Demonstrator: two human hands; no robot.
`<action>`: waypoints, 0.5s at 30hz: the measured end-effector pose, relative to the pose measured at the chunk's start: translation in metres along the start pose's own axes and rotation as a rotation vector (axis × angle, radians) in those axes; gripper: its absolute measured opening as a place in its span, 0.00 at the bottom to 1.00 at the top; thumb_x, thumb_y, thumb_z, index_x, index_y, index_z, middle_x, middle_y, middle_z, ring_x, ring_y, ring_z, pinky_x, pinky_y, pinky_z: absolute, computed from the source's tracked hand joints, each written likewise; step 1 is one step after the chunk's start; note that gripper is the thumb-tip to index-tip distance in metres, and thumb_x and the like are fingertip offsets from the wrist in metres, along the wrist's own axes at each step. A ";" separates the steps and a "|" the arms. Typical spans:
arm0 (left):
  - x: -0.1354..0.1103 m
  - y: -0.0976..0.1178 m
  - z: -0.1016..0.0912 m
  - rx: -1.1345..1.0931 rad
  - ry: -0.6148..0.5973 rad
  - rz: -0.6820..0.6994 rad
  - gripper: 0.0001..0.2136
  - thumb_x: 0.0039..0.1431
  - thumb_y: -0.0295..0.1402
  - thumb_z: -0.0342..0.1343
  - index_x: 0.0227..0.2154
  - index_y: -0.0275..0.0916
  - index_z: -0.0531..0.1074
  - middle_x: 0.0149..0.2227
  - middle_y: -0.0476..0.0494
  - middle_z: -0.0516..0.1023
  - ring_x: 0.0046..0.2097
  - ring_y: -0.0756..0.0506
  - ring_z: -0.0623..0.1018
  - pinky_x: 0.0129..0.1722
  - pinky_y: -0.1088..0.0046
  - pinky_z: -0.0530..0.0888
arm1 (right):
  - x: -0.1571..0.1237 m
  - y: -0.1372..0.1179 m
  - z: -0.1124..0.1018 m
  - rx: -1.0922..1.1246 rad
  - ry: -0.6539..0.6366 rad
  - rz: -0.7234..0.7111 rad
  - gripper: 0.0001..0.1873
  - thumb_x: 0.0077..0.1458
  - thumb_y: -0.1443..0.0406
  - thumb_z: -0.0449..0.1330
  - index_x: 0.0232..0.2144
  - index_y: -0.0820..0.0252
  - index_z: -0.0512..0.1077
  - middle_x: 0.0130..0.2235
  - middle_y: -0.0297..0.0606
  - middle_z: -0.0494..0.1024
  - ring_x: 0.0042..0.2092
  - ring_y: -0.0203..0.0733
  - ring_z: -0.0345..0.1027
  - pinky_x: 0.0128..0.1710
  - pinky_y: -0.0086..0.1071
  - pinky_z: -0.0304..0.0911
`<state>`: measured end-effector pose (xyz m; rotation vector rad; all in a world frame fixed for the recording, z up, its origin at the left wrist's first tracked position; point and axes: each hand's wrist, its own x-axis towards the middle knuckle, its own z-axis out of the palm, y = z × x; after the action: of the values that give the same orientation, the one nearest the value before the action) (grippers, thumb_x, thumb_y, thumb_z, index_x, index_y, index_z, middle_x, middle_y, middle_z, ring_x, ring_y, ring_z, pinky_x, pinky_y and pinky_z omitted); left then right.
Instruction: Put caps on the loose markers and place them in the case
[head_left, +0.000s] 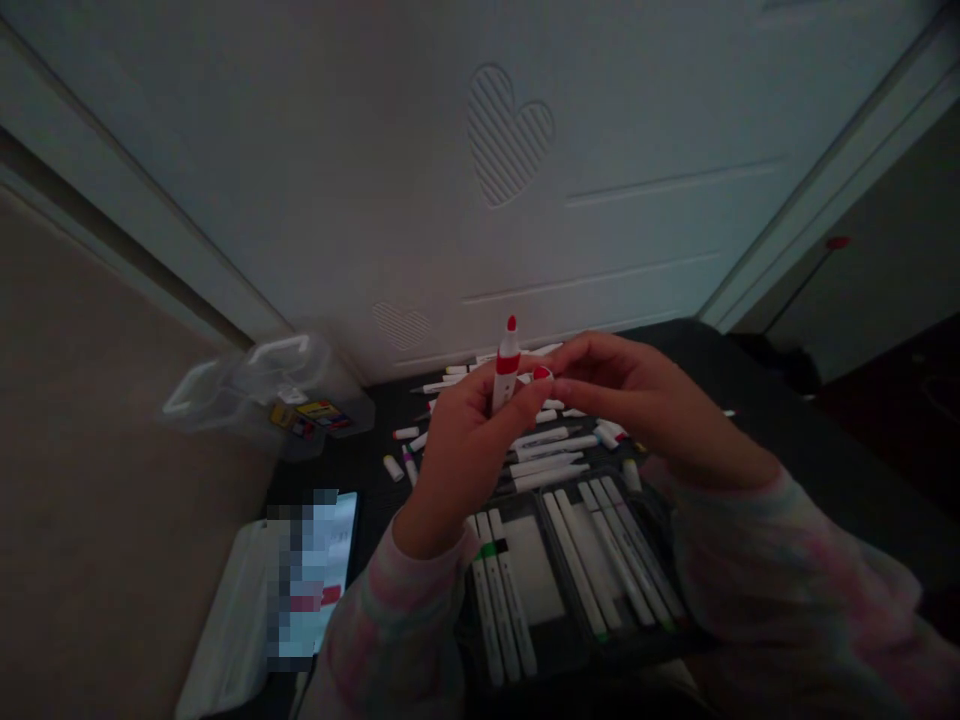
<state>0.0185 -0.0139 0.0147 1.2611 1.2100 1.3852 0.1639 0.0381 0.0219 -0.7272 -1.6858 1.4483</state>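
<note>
My left hand (465, 445) is closed around a white marker with a red tip (507, 365), held upright above the dark table. My right hand (637, 400) is closed too, its fingertips pinching a small red and white cap (541, 373) right beside the marker. Below the hands lies an open dark marker case (551, 645) with rows of white markers (611, 560) in it. More white markers (547, 452) lie scattered on the table behind the hands.
A clear plastic box with white handles (277, 395) lies tilted at the left. A tablet with a lit screen (319, 570) lies at the lower left on a white tray. A white panel with a heart shape (506, 135) stands behind the table.
</note>
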 end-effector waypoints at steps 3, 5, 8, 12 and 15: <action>0.000 -0.001 0.000 0.025 0.016 -0.011 0.10 0.50 0.38 0.57 0.35 0.40 0.73 0.18 0.56 0.63 0.21 0.55 0.60 0.22 0.78 0.59 | -0.001 0.000 0.002 0.083 -0.026 0.009 0.06 0.47 0.67 0.62 0.28 0.60 0.67 0.28 0.30 0.72 0.31 0.32 0.67 0.29 0.25 0.61; -0.001 -0.002 -0.001 0.039 0.008 -0.016 0.10 0.51 0.38 0.56 0.35 0.40 0.73 0.18 0.56 0.63 0.21 0.55 0.60 0.22 0.78 0.59 | -0.003 -0.001 0.003 0.134 -0.053 0.016 0.07 0.47 0.68 0.62 0.28 0.59 0.65 0.27 0.29 0.71 0.29 0.30 0.66 0.26 0.23 0.60; -0.002 -0.001 -0.003 0.017 -0.028 -0.011 0.12 0.54 0.39 0.54 0.38 0.40 0.72 0.19 0.56 0.63 0.21 0.56 0.60 0.23 0.79 0.59 | -0.004 -0.002 0.000 0.159 -0.083 0.000 0.08 0.49 0.68 0.61 0.33 0.58 0.67 0.29 0.30 0.73 0.30 0.30 0.68 0.26 0.22 0.61; -0.008 0.005 -0.004 0.073 -0.073 0.007 0.13 0.57 0.41 0.49 0.41 0.41 0.70 0.22 0.55 0.64 0.23 0.55 0.61 0.24 0.79 0.60 | -0.005 -0.005 -0.010 0.138 0.013 -0.100 0.16 0.52 0.68 0.58 0.44 0.51 0.67 0.33 0.30 0.73 0.33 0.30 0.69 0.33 0.24 0.65; -0.013 0.014 -0.002 0.197 -0.111 0.020 0.13 0.58 0.41 0.46 0.34 0.39 0.71 0.23 0.53 0.66 0.25 0.53 0.64 0.26 0.78 0.62 | -0.007 -0.007 -0.016 0.129 0.100 -0.121 0.13 0.53 0.67 0.57 0.43 0.50 0.70 0.32 0.30 0.74 0.33 0.31 0.70 0.34 0.25 0.65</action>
<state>0.0182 -0.0289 0.0266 1.4698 1.2841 1.2157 0.1820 0.0394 0.0285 -0.6069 -1.5190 1.3983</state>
